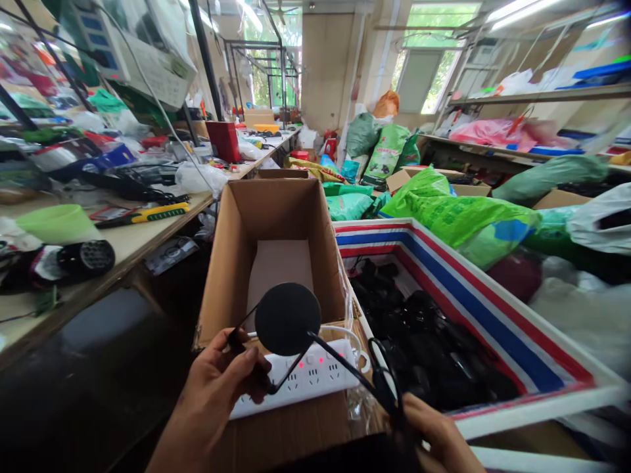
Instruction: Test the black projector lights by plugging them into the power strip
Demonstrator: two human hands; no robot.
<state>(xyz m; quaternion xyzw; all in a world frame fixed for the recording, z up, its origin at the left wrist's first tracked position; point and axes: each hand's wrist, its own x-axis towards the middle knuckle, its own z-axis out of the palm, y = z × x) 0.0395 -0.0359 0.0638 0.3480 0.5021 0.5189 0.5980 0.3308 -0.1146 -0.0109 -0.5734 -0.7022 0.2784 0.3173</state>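
A cluttered workshop room is seen from above the hands, with daylit windows (424, 72) at the far end and bulging green plastic sacks (387, 154) piled against the far wall. Along the left side runs a long workbench (128, 246), on which tools and packaging are strewn, among them a yellow-handled screwdriver (158, 213) and a green plastic bowl (56, 223). To the right, a large bin edged in red, white and blue stripes (473, 307) is filled with a dense heap of black items (424, 341), and none of that heap is seen to have been removed or set out. Ahead, an open cardboard box (269, 217) is stood upright, with only a pale sheet (279, 276) visible on its floor, so nothing appears to have been placed in it so far. A white power strip (300, 378) with lit red indicators is laid just near of the box. A round black disc (286, 319) on a thin black wire frame is held up in front of the box, above the strip. Its frame is gripped by the fingers of the left hand (211, 394), which are closed around it. The right hand (438, 437) is partly cut off at the near edge, beside a black looped piece (379, 364), and how far it is closed cannot be told.
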